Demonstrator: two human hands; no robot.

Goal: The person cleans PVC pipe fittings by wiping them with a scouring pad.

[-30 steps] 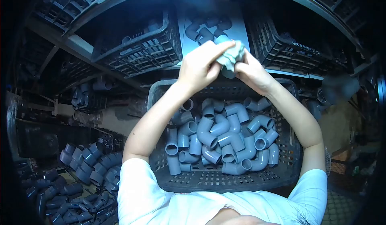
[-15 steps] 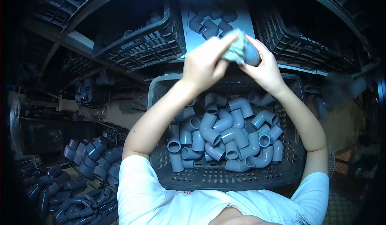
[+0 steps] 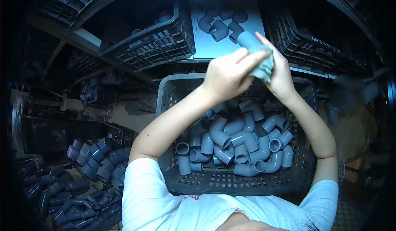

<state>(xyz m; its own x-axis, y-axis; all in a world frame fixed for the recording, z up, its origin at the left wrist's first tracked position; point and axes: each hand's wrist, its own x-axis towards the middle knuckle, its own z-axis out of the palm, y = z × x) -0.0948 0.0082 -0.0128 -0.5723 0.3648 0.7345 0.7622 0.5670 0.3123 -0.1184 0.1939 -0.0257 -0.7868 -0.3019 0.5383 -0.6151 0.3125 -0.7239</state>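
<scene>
A grey pipe elbow (image 3: pixel 249 40) is held up above the far rim of a black crate, one end pointing up and left. My right hand (image 3: pixel 282 72) grips it from the right side, with a finger stretched up beside it. My left hand (image 3: pixel 229 75) is closed on a pale green cloth (image 3: pixel 263 68), which is pressed around the fitting. The cloth and fingers hide the elbow's lower part. Below my hands, the black crate (image 3: pixel 198 186) contains many loose grey pipe elbows (image 3: pixel 244 139), lying in all directions.
Several elbows (image 3: pixel 221 31) lie on a white board (image 3: pixel 202 49) on the shelf ahead. Black crates stand on either side, one at left (image 3: pixel 152 49) and one at right (image 3: pixel 307 45). More grey fittings (image 3: pixel 97 156) are piled at lower left.
Both hands have come slightly lower and to the right. The elbow has turned, so its end now points up-left past the cloth, which has shifted down along it.
</scene>
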